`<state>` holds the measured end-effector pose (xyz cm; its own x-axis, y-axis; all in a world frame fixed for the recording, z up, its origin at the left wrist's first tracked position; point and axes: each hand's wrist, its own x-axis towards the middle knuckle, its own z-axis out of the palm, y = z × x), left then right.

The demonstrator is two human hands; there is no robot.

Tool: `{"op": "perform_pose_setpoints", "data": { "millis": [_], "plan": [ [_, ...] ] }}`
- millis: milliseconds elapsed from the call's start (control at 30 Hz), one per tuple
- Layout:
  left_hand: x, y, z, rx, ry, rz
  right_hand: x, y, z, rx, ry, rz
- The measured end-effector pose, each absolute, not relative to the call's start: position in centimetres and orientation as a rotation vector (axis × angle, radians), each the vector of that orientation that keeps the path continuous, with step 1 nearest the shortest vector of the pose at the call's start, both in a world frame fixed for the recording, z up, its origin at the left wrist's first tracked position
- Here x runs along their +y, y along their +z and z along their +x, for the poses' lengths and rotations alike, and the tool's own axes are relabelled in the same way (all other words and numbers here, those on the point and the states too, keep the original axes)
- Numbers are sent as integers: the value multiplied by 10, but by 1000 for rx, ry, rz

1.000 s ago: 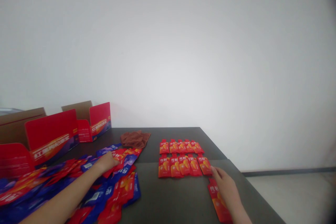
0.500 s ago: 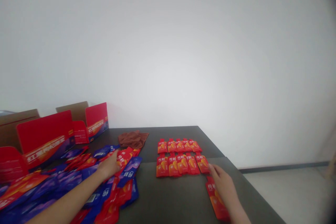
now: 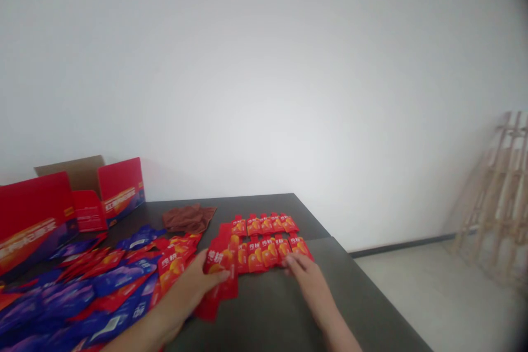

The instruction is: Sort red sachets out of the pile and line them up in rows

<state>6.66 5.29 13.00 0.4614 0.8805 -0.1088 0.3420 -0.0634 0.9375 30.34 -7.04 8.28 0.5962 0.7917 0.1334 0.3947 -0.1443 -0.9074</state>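
Note:
My left hand [image 3: 202, 278] is closed on a few overlapping red pouches [image 3: 220, 264] with orange fruit printed on them, held above the table beside the left end of two rows. Those upright red pouches lie side by side in a back row [image 3: 265, 224] and a front row [image 3: 269, 253]. At the lower right edge of the front row is my right hand [image 3: 307, 280], its fingers drawn together. No pouch shows in it, and whether its fingertips touch the row I cannot tell. A mixed heap of red and blue pouches [image 3: 119, 278] spreads out left of my left hand.
Red cardboard boxes with open flaps, a nearer box [image 3: 37, 220] and a farther box [image 3: 121, 190], stand at the left. A brown cloth [image 3: 190, 218] lies behind the heap on the dark table [image 3: 256, 313]. Wooden frames [image 3: 495, 198] lean by the wall at far right.
The view has swung right. My left hand has left the heap with red pouches and come to the rows. The red pouch under my right hand is no longer seen there; that hand is now by the front row.

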Motion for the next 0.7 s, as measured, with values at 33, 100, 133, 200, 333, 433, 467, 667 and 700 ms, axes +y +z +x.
{"op": "perform_pose_setpoints", "data": {
  "millis": [33,100,133,200,333,433,467,667,700],
  "plan": [
    [36,124,81,917,575,1502,-71,86,288,-1019,562,-1684],
    [11,107,107,749,548,1281,-73,86,262,-1053,741,-1494],
    [2,97,120,716,556,1206,-75,82,254,-1054,764,-1449],
    [-9,76,141,719,593,1158,-80,69,250,-1023,700,-1495],
    [-14,43,170,714,628,1149,-91,46,281,-931,468,-1887],
    [-15,30,183,735,601,1130,-97,42,306,-881,308,-2121],
    [-16,28,186,750,589,1139,-97,42,311,-871,277,-2166],
    [-16,29,196,785,538,1389,-94,35,304,-887,201,-2354],
    [-16,30,195,796,534,1453,-95,36,301,-902,177,-2367]
  ]
}}
